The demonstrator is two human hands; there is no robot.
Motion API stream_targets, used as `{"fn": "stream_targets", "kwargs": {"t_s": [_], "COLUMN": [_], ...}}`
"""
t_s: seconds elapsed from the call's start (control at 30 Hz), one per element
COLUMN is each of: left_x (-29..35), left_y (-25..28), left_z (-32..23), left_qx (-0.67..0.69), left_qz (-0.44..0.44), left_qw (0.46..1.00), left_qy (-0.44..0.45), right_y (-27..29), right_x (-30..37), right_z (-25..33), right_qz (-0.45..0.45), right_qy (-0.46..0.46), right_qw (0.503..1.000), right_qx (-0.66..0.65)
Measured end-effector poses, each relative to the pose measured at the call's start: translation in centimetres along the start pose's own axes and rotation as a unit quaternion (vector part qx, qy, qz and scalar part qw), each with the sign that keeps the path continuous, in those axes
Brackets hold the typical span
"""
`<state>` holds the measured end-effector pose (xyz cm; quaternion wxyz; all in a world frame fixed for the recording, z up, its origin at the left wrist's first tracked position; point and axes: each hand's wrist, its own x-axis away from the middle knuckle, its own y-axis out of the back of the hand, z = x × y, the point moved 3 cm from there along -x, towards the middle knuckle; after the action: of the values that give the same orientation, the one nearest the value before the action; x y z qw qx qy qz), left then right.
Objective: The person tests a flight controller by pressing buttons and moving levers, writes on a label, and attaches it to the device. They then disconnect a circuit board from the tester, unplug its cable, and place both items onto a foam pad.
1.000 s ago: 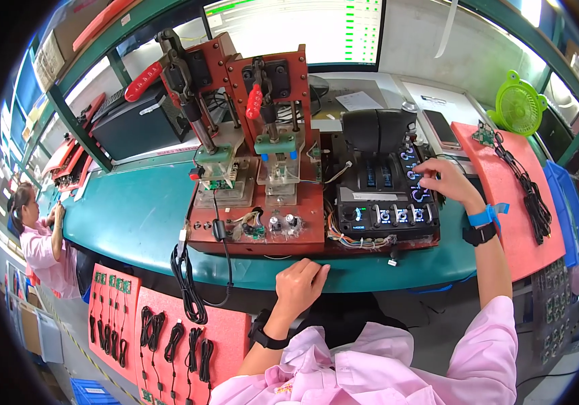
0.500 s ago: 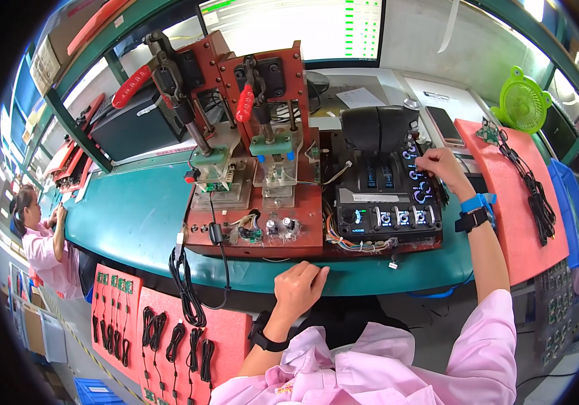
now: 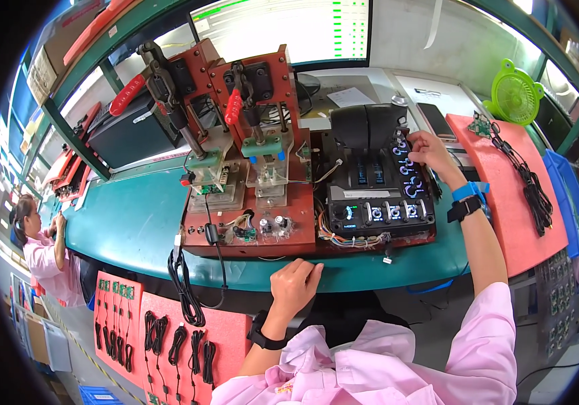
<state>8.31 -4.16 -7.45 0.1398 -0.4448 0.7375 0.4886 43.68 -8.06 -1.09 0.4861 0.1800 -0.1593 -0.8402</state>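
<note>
A black throttle-like control unit (image 3: 374, 191) with two wide levers (image 3: 368, 126) stands on a red base, its right side lined with lit round dials. Over the upper dials my right hand (image 3: 432, 155) has bent fingers, thumb and forefinger drawn close around a small knob partly hidden behind them. My left hand (image 3: 295, 280) rests at the table's front edge, fingers curled in and nothing seen in them. To the left stands a red test fixture (image 3: 249, 233) with two toggle clamps and red handles (image 3: 233, 106); a small green circuit board (image 3: 210, 187) sits under the left clamp.
Black coiled cables (image 3: 183, 283) hang over the green table's front edge (image 3: 141, 260). Pink foam boards with cables (image 3: 515, 182) lie right and lower left. A monitor (image 3: 283, 30), a green fan (image 3: 515, 93) and a blue tray (image 3: 566, 196) stand around. Another person (image 3: 50, 260) works far left.
My right hand has moved a little farther up the row of dials. The left hand stays at the table edge. The whole view has shifted slightly.
</note>
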Motion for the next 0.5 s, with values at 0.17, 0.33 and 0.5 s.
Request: {"fn": "stream_targets", "kwargs": {"t_s": [0.17,0.33,0.5], "left_x": [-0.1,0.0,-0.2], "left_y": [-0.1,0.0,-0.1], "left_z": [-0.1,-0.2,-0.1], "left_qx": [-0.001,-0.005,-0.016], "left_qz": [-0.005,0.004,0.011], "left_qw": [1.000,1.000,1.000], "left_qy": [0.002,0.015,0.012], "right_y": [0.5,-0.1,0.2], "right_x": [-1.2,-1.5,-2.8], "right_z": [0.2,0.0,0.5], "right_qz": [0.111,0.092,-0.031], "right_qy": [-0.049,-0.062,-0.034], "right_qw": [0.990,0.992,0.998], "right_qx": [-0.067,-0.055,0.036]}}
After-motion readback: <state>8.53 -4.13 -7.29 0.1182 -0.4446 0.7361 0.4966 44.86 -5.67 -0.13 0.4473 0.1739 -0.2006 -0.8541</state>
